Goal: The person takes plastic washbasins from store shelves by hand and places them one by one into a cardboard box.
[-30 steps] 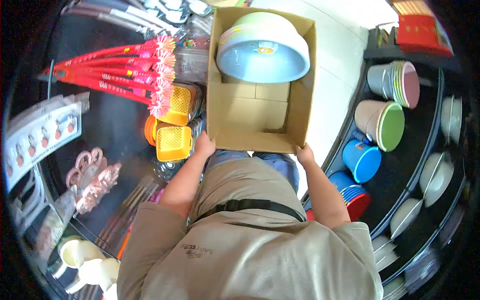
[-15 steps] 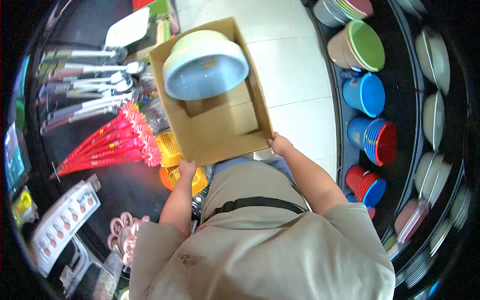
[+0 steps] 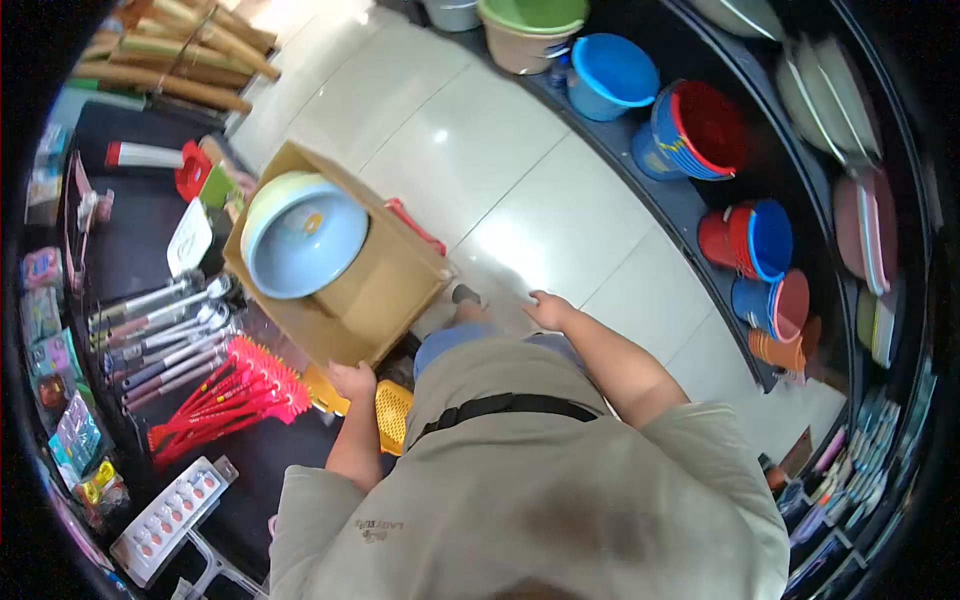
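Observation:
An open cardboard box (image 3: 400, 285) sits ahead and to my left, turned at an angle along the shelf edge. Inside its far part lies a stack of bowl-like plastic basins; the top one is a light blue basin (image 3: 305, 240), tilted. My left hand (image 3: 352, 380) is at the box's near corner, fingers closed on the cardboard edge. Apart from the box, my right hand (image 3: 547, 310) is over the floor, holding nothing, with its fingers a little apart. Beside my left hand are a yellow perforated basket (image 3: 394, 415) and red bristled brushes (image 3: 250, 385).
Long-handled brushes (image 3: 165, 325) lie on the left display, with a white hook strip (image 3: 175, 520) nearer me. Stacked buckets (image 3: 690, 130) line the curved right shelf (image 3: 640, 195). Wooden handles (image 3: 190, 45) are at the far left. Tiled floor (image 3: 520, 190) runs between the displays.
My view has turned. The box has shifted left and rotated toward the left display. My right hand has let go of its edge; my left hand stays at the near corner.

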{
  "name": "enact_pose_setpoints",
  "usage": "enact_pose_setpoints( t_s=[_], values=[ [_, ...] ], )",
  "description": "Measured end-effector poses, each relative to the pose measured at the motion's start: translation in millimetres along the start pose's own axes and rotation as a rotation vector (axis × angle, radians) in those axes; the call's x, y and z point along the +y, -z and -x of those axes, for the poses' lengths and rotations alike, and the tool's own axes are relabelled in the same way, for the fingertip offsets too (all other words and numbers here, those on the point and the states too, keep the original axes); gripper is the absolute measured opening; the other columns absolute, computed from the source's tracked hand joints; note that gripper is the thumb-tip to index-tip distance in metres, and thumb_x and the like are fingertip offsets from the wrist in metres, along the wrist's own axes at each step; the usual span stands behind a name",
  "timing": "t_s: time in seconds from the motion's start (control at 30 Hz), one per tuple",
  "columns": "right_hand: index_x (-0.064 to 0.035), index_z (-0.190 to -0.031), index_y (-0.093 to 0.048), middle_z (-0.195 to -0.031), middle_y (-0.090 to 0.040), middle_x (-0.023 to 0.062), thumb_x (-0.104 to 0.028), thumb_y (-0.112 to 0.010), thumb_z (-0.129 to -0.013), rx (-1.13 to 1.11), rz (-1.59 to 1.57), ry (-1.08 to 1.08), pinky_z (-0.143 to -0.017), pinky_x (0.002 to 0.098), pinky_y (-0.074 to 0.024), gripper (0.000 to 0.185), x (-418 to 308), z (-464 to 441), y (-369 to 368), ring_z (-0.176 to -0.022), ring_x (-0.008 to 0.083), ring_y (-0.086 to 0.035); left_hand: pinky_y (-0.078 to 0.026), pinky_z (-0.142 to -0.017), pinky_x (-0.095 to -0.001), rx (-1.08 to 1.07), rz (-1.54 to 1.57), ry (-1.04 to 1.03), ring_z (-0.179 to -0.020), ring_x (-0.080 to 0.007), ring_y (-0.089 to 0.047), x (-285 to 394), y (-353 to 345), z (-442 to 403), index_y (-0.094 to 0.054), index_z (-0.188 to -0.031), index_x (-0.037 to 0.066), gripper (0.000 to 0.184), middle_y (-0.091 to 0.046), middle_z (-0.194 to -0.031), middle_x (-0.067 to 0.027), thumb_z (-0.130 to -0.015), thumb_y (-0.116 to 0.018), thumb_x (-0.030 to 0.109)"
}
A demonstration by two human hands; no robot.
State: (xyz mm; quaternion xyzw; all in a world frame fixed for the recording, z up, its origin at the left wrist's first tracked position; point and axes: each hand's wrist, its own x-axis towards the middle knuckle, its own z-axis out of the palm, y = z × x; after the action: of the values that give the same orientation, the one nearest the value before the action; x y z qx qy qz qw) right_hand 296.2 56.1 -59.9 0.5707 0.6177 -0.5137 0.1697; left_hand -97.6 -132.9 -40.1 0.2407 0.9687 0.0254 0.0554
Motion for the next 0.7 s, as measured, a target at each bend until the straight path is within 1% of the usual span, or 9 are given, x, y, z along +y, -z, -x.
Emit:
enact_pose_setpoints(
  t_s=[0.17,0.23,0.3,0.33,0.37,0.4,0.57,0.63,0.7],
  values=[
    [-0.0022,-0.125,-0.053,-0.124,-0.055,0.0221,-0.043,-0.055,-0.084,0.149,-0.096,-0.201,-0.099,0.0390,-0.0407,0.058,179,96,-3,-0.116,0.0355,-0.052,-0.038,-0.099,-0.0439,0.011,0.175,-0.418,-0.115,-0.0373,-0.048,80,-14,57,-0.051,-0.118,-0.003,0.051,-0.051,-0.119,-0.0241,-0.073,-0.066,0.016],
    [-0.0016,-0.123,-0.054,-0.123,-0.056,0.0225,-0.043,-0.056,-0.084,0.248,-0.193,-0.297,-0.099,0.0393,-0.0408,0.057,245,142,-15,-0.116,0.0361,-0.052,-0.044,-0.090,-0.0409,-0.338,0.380,-0.650,-0.101,-0.0343,-0.056,110,-25,84,-0.058,-0.106,-0.002,0.035,-0.058,-0.106,-0.0213,-0.074,-0.065,0.011],
    [-0.0009,-0.121,-0.056,-0.121,-0.057,0.0227,-0.041,-0.057,-0.083,0.338,-0.311,-0.416,-0.099,0.0390,-0.0414,0.055,299,189,-32,-0.115,0.0356,-0.053,-0.047,-0.083,-0.0385,-0.361,0.420,-0.794,-0.091,-0.0319,-0.059,142,-28,121,-0.061,-0.095,-0.002,0.023,-0.061,-0.094,-0.0186,-0.074,-0.063,0.007],
    [-0.0004,-0.119,-0.057,-0.119,-0.058,0.0227,-0.040,-0.057,-0.083,0.374,-0.370,-0.456,-0.098,0.0387,-0.0421,0.054,322,212,-42,-0.114,0.0353,-0.054,-0.046,-0.083,-0.0391,-0.518,0.492,-0.775,-0.092,-0.0325,-0.059,137,-80,110,-0.062,-0.093,-0.002,0.022,-0.061,-0.094,-0.0195,-0.074,-0.063,0.010],
    [0.0001,-0.118,-0.058,-0.118,-0.059,0.0227,-0.039,-0.057,-0.083,0.408,-0.428,-0.495,-0.097,0.0384,-0.0428,0.052,344,234,-55,-0.113,0.0350,-0.055,-0.046,-0.084,-0.0394,-0.468,0.352,-0.823,-0.090,-0.0332,-0.059,156,-62,135,-0.062,-0.093,-0.002,0.025,-0.061,-0.094,-0.0195,-0.076,-0.062,0.015],
    [0.0004,-0.116,-0.059,-0.116,-0.060,0.0226,-0.038,-0.058,-0.082,0.453,-0.463,-0.509,-0.096,0.0383,-0.0435,0.051,371,249,-77,-0.111,0.0349,-0.056,-0.046,-0.085,-0.0396,-0.579,0.282,-0.797,-0.092,-0.0335,-0.059,167,-68,144,-0.063,-0.095,-0.001,0.028,-0.062,-0.096,-0.0202,-0.077,-0.062,0.021],
    [0.0012,-0.108,-0.063,-0.102,-0.066,0.0191,-0.034,-0.059,-0.081,0.590,-0.798,-0.604,-0.084,0.0369,-0.0491,0.045,418,300,-161,-0.094,0.0314,-0.063,-0.049,-0.084,-0.0364,-0.753,-0.045,-0.935,-0.094,-0.0288,-0.063,235,-75,182,-0.063,-0.098,0.000,0.031,-0.066,-0.097,-0.0185,-0.078,-0.062,0.024],
    [0.0009,-0.107,-0.063,-0.096,-0.067,0.0171,-0.034,-0.058,-0.082,0.425,-0.293,-0.332,-0.081,0.0356,-0.0500,0.043,444,278,-220,-0.089,0.0290,-0.065,-0.049,-0.084,-0.0358,-0.802,-0.069,-1.016,-0.094,-0.0282,-0.063,266,-75,193,-0.064,-0.099,0.000,0.032,-0.066,-0.098,-0.0181,-0.078,-0.063,0.025],
    [-0.0007,-0.107,-0.063,-0.097,-0.067,0.0176,-0.035,-0.055,-0.083,0.529,-0.966,-0.507,-0.082,0.0376,-0.0497,0.042,420,267,-240,-0.089,0.0307,-0.065,-0.049,-0.084,-0.0352,-0.854,-0.094,-1.087,-0.095,-0.0277,-0.064,294,-81,201,-0.064,-0.100,0.001,0.033,-0.067,-0.098,-0.0176,-0.078,-0.063,0.026]
  ],
)
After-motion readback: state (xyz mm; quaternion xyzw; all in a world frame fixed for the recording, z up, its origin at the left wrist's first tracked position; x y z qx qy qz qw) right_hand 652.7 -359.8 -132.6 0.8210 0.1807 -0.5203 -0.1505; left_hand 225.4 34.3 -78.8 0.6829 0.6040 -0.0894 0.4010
